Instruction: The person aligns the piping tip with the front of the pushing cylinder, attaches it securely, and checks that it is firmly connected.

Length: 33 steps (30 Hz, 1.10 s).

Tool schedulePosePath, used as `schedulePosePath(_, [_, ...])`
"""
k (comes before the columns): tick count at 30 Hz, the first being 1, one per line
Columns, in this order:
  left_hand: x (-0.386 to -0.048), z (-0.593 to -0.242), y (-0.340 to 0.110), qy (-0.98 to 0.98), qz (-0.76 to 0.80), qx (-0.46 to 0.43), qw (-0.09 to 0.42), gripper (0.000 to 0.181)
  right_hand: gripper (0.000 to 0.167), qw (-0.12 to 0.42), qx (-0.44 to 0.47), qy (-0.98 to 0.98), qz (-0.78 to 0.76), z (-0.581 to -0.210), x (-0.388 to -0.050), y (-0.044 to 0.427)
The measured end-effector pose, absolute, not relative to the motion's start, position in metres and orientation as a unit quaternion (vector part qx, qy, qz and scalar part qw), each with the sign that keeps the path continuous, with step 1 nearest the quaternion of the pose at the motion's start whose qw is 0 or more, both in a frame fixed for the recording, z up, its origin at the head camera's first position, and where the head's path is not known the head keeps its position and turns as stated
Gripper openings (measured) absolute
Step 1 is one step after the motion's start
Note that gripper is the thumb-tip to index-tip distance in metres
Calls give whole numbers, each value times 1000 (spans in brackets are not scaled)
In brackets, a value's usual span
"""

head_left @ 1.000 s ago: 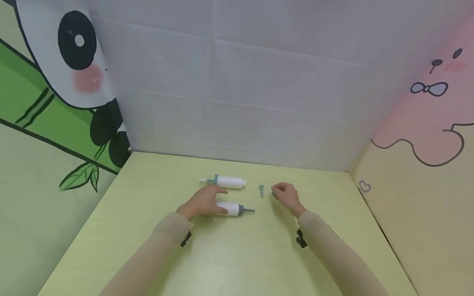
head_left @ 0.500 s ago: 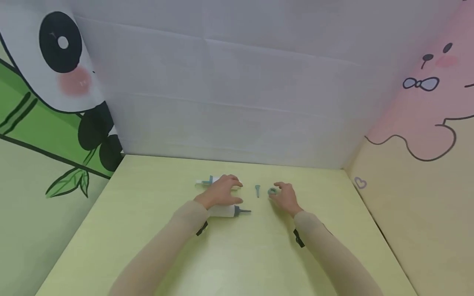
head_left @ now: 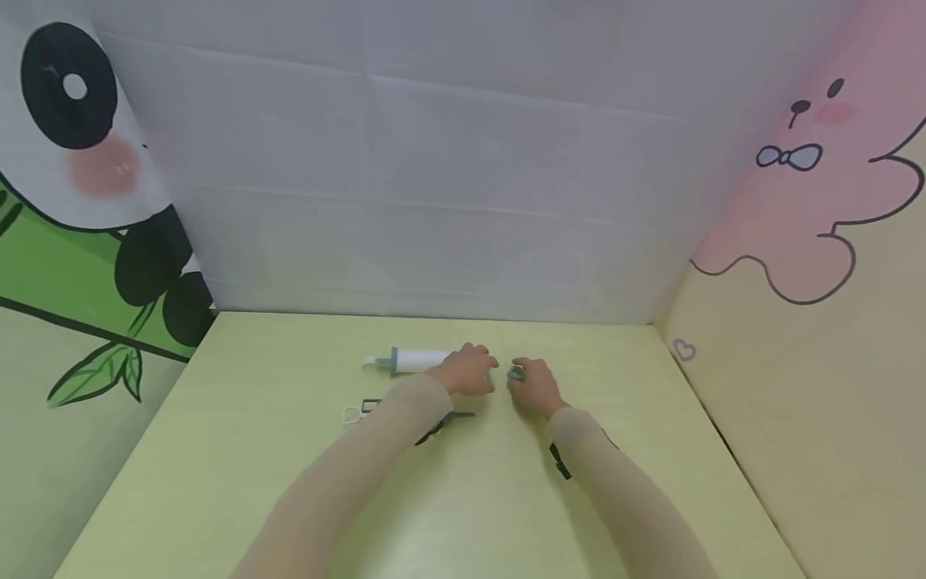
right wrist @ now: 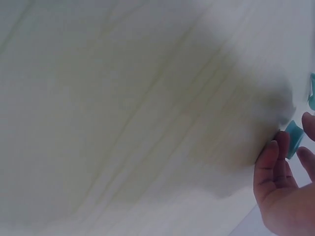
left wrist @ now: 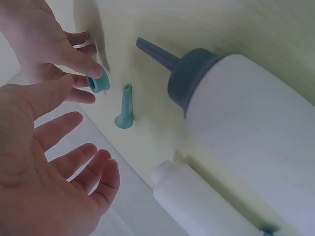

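My left hand (head_left: 466, 370) reaches over the table with its fingers apart and relaxed, holding nothing. Near it in the left wrist view lies a small teal nozzle (left wrist: 125, 110), apart from the fingers. My right hand (head_left: 533, 388) pinches a teal ring-shaped cap (left wrist: 100, 81) between thumb and fingers, close to the tabletop. A white bottle (left wrist: 246, 105) with a dark blue-grey nozzle lies on its side, mostly covered by my left forearm in the head view. Behind it lies a white cylinder (head_left: 421, 360) with a teal collar, one end hidden by my left hand.
The pale yellow table (head_left: 239, 450) meets a white cloth backdrop (head_left: 405, 201) at its far edge. Painted walls stand at both sides. A white loop and a dark frame-like part (head_left: 370, 405) show beside my left forearm.
My left hand has moved right, from above the front bottle past the rear cylinder to the teal nozzle. The right hand keeps the cap, whose ring now shows between its fingers. The head view has shifted.
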State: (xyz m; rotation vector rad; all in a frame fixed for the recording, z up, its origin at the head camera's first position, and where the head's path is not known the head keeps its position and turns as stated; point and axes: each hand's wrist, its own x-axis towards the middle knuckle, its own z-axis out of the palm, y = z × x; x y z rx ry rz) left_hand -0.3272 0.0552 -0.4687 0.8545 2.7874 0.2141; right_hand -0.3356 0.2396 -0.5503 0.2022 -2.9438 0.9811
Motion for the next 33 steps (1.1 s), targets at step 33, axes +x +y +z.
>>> schedulePosePath(33, [-337, -489, 77, 947, 134, 248, 152, 6, 30, 1, 65, -953, 295, -540, -327, 239])
